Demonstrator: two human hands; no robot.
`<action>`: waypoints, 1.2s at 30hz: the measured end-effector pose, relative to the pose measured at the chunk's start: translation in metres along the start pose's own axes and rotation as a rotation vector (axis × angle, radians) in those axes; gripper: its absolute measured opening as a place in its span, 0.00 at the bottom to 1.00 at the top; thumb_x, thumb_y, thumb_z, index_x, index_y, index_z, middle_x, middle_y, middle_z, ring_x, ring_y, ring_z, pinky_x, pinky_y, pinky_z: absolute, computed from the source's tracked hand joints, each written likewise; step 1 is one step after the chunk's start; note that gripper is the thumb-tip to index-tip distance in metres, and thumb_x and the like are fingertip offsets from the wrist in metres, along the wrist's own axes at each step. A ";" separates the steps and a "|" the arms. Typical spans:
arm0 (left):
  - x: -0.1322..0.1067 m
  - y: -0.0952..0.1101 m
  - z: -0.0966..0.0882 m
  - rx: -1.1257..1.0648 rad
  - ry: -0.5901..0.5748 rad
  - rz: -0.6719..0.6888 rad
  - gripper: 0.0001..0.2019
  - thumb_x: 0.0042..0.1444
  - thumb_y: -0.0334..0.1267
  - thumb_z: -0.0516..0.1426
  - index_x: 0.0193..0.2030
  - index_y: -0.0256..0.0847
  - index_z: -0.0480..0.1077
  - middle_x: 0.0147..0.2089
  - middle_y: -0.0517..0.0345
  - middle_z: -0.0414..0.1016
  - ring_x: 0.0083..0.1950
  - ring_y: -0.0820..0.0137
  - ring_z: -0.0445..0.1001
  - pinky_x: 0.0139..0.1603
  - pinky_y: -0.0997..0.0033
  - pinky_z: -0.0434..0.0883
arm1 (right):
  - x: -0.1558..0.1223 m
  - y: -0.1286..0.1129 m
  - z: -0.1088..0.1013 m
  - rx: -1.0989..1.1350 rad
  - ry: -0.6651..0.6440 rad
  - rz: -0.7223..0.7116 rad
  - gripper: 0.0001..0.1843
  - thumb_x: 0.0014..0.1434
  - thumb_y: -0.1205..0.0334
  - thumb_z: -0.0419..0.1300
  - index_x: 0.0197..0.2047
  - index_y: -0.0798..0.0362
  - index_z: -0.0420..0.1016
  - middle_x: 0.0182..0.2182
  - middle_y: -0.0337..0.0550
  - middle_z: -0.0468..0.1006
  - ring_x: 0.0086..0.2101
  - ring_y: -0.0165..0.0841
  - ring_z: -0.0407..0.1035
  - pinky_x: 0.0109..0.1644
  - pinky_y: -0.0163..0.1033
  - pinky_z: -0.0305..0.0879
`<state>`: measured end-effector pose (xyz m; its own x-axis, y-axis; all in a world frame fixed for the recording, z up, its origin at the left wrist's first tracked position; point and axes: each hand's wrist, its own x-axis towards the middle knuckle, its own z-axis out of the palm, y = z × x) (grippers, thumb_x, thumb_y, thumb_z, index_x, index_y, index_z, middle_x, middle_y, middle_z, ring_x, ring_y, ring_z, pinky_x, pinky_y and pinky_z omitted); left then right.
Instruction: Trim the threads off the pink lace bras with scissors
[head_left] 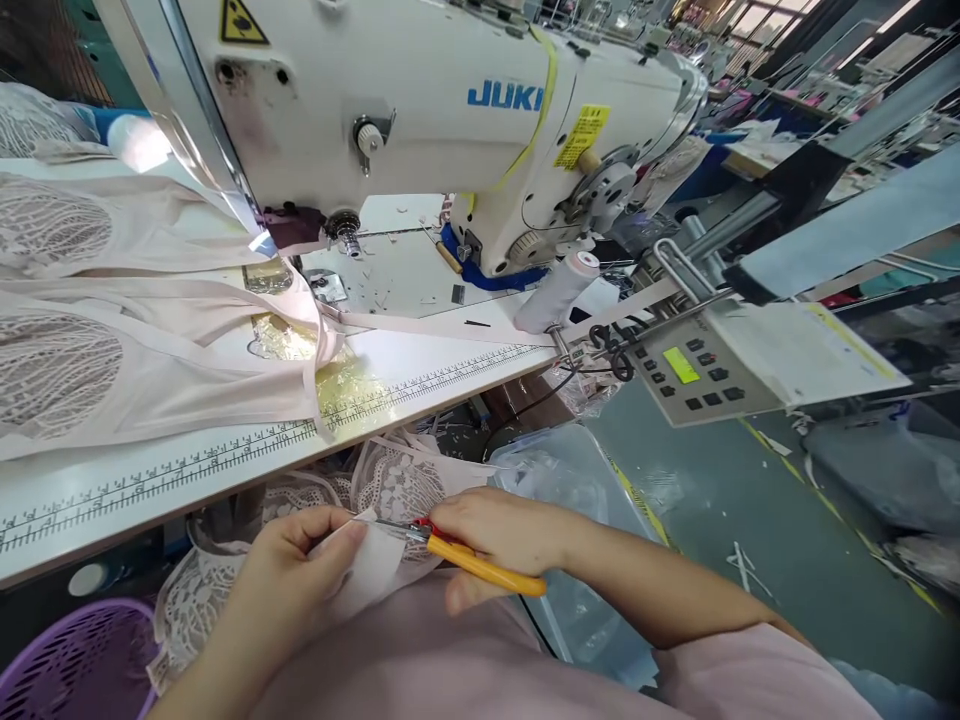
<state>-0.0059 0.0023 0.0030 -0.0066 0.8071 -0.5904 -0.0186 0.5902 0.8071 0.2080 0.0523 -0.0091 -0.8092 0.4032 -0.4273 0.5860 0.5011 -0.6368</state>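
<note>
Between its thumb and fingers, my left hand pinches the edge of a pale pink lace bra over my lap. My right hand is closed around small thread snips with yellow and red handles. Their thin blades point left and meet the fabric edge beside my left fingertips; I cannot tell whether they are cutting. A lace cup hangs just beyond my hands, under the table edge.
A white JUKI sewing machine stands on the table, with more pale pink lace bras at left. The table edge carries a printed ruler. Nearby are a control panel, a thread cone, a purple basket and a clear plastic bin.
</note>
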 end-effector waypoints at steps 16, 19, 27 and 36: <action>0.003 -0.001 0.001 0.013 -0.040 -0.037 0.15 0.41 0.47 0.62 0.19 0.38 0.65 0.13 0.73 0.47 0.18 0.82 0.41 0.18 0.79 0.40 | -0.006 -0.007 -0.005 0.018 -0.022 0.138 0.24 0.55 0.39 0.57 0.29 0.55 0.66 0.25 0.40 0.68 0.24 0.30 0.60 0.26 0.33 0.52; 0.004 0.000 0.001 0.023 -0.033 -0.025 0.15 0.41 0.46 0.62 0.18 0.38 0.66 0.13 0.71 0.49 0.17 0.82 0.43 0.19 0.79 0.42 | -0.005 -0.009 -0.004 0.047 -0.006 0.160 0.21 0.57 0.43 0.58 0.28 0.55 0.64 0.24 0.39 0.67 0.24 0.28 0.58 0.26 0.32 0.51; 0.003 -0.001 -0.001 0.028 -0.031 -0.002 0.14 0.41 0.47 0.63 0.20 0.36 0.73 0.14 0.68 0.56 0.18 0.81 0.48 0.19 0.81 0.46 | -0.004 0.000 0.004 0.124 0.091 0.169 0.22 0.56 0.48 0.59 0.23 0.53 0.56 0.20 0.34 0.58 0.21 0.26 0.53 0.24 0.32 0.46; 0.001 0.003 -0.002 0.073 -0.023 0.039 0.14 0.42 0.47 0.63 0.20 0.38 0.70 0.15 0.69 0.51 0.20 0.81 0.44 0.19 0.79 0.42 | 0.010 -0.010 0.005 0.421 0.555 -0.106 0.30 0.48 0.33 0.57 0.21 0.50 0.50 0.19 0.33 0.58 0.22 0.26 0.51 0.25 0.32 0.51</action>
<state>-0.0084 0.0048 0.0052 0.0169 0.8292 -0.5587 0.0543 0.5572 0.8286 0.1943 0.0477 -0.0103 -0.6537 0.7562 -0.0303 0.3483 0.2650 -0.8991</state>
